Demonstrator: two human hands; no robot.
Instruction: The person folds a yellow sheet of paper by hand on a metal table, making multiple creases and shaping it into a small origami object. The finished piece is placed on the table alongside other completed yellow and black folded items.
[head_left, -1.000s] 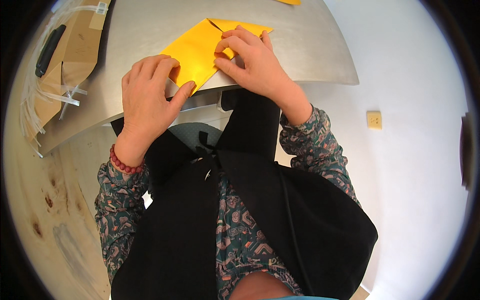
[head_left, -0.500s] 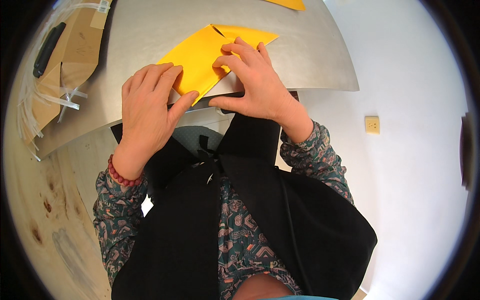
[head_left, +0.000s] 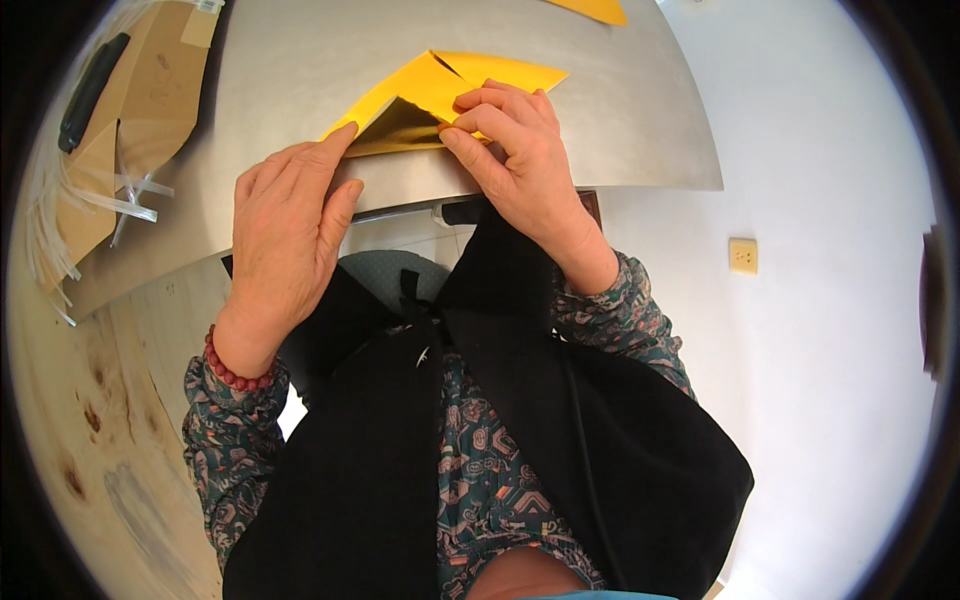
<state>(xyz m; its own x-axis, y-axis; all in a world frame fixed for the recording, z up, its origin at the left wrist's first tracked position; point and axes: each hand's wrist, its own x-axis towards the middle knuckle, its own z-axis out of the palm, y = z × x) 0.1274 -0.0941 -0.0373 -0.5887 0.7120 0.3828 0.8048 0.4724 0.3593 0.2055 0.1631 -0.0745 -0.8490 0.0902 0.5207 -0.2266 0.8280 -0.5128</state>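
A shiny yellow sheet of folded paper point(head_left: 413, 82) lies on the metal table, with a darker gold flap point(head_left: 395, 132) raised along its near side. The right hand, my right hand point(head_left: 525, 160), pinches the flap's right end between thumb and fingers. At the sheet's left corner rest the fingertips of my left hand point(head_left: 285, 225); its fingers are stretched out and the thumb stands apart, off the paper. A slit-like gap shows near the sheet's top fold. Part of the right side is hidden beneath my right fingers.
The grey metal table point(head_left: 300, 60) has a curved near edge just below the paper. On its left stand a brown cardboard box point(head_left: 165, 95), clear plastic strips point(head_left: 60, 215) and a black handle-like object point(head_left: 92, 92). Another yellow sheet point(head_left: 597, 8) shows at the far edge.
The near flap has been lifted and turned back, showing its darker face. My right thumb has closed onto it. My left thumb has come off the paper.
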